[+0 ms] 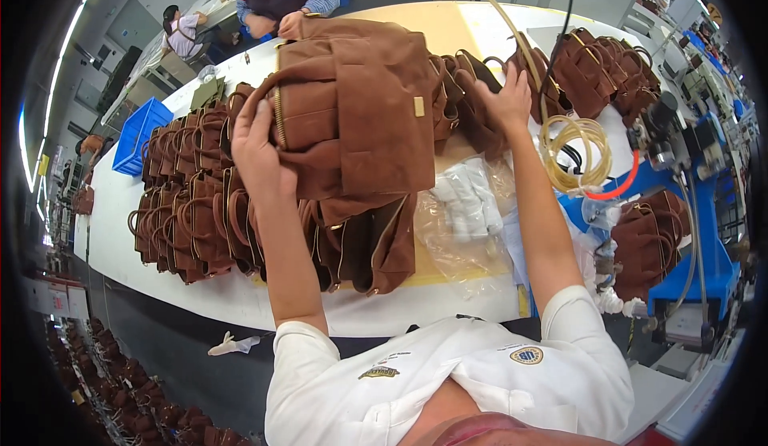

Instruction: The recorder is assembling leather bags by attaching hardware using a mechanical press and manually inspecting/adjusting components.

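A large brown handbag (380, 98) with a gold zipper and a small gold plate is held up over the table, lying on its side. My left hand (262, 148) is closed on its left edge, by the zipper and a handle. My right hand (509, 104) is apart from that bag, fingers spread, next to several brown bags (474, 98) on the table; I see nothing in it. Beneath the raised bag stand open brown bags (372, 246) with gold zippers. A co-worker's hand (293, 25) is at the raised bag's far corner.
Rows of brown bags (188, 218) fill the table's left side. A blue crate (142, 136) stands at far left. White wrapped bundles (466, 202) lie in clear plastic. On the right are a coiled yellowish hose (578, 154) and a blue machine (698, 242). More bags stand at far right.
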The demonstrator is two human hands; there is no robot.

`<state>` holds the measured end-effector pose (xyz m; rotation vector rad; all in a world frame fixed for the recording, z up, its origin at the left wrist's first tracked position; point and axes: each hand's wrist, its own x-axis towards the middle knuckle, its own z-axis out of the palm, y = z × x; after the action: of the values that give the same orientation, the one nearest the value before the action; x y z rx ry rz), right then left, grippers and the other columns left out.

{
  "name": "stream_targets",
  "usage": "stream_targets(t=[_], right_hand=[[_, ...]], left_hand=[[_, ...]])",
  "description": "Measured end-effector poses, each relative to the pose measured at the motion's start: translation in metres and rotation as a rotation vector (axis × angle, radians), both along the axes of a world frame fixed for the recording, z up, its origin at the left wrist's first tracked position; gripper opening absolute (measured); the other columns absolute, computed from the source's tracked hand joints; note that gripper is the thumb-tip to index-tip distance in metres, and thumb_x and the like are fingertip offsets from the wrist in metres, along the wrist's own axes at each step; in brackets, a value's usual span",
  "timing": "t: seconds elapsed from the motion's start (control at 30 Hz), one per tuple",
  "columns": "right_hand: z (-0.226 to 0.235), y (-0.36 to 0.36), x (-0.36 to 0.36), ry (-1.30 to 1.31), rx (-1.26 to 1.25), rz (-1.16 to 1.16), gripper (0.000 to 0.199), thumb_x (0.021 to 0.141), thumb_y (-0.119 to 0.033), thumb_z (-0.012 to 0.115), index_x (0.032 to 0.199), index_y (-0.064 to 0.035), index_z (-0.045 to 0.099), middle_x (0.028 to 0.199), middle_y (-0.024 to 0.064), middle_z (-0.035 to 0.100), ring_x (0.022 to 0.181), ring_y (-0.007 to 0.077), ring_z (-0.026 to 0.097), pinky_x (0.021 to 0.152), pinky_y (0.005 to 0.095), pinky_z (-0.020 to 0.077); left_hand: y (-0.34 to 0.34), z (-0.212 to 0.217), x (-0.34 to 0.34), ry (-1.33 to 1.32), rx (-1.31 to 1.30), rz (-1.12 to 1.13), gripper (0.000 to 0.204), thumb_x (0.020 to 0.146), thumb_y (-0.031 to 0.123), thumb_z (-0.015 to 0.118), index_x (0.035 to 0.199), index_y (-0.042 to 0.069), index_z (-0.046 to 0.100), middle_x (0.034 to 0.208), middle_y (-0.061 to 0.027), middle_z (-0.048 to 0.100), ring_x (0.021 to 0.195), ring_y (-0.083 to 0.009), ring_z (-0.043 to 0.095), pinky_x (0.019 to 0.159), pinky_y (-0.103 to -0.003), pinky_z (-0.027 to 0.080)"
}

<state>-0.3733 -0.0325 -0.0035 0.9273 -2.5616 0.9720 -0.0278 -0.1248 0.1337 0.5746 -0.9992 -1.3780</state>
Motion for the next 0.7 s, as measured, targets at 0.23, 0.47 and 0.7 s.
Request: stream_targets(t=[0.23, 0.47, 0.7], right_hand=[[0.027, -0.084, -0.005, -0.177, 0.435, 0.154, 0.103, 0.065, -0.068, 0.066, 0.141, -0.0092, 0.03, 0.13, 0.0248, 0.044, 0.121, 0.0373, 0.044, 0.098, 0.0464, 0.0386], [-0.001, -0.149, -0.005, -0.239, 0.55, 0.168, 0.068, 0.072, -0.046, 0.071, 0.124, -0.0068, 0.051, 0.123, 0.0211, 0.051, 0.114, 0.0343, 0.052, 0.092, 0.041, 0.0468], [0.004, -0.145, -0.036, -0.224, 0.568, 0.172, 0.043, 0.078, -0.034, 0.061, 0.112, -0.0083, 0.064, 0.109, 0.0154, 0.065, 0.102, 0.0296, 0.063, 0.085, 0.0373, 0.0508]], left_hand=[[-0.027, -0.003, 0.047, -0.002, 0.05, 0.252, 0.027, 0.092, 0.012, 0.055, 0.114, -0.003, 0.056, 0.112, -0.0134, 0.061, 0.099, -0.0215, 0.062, 0.086, -0.034, 0.052], [-0.032, -0.008, 0.066, -0.057, 0.08, 0.359, 0.03, 0.092, 0.012, 0.056, 0.116, -0.004, 0.054, 0.113, -0.0137, 0.06, 0.1, -0.0221, 0.061, 0.087, -0.034, 0.051], [-0.038, 0.003, 0.03, -0.068, 0.023, 0.24, 0.028, 0.091, 0.011, 0.056, 0.116, -0.002, 0.056, 0.113, -0.0128, 0.061, 0.101, -0.0219, 0.061, 0.089, -0.034, 0.049]])
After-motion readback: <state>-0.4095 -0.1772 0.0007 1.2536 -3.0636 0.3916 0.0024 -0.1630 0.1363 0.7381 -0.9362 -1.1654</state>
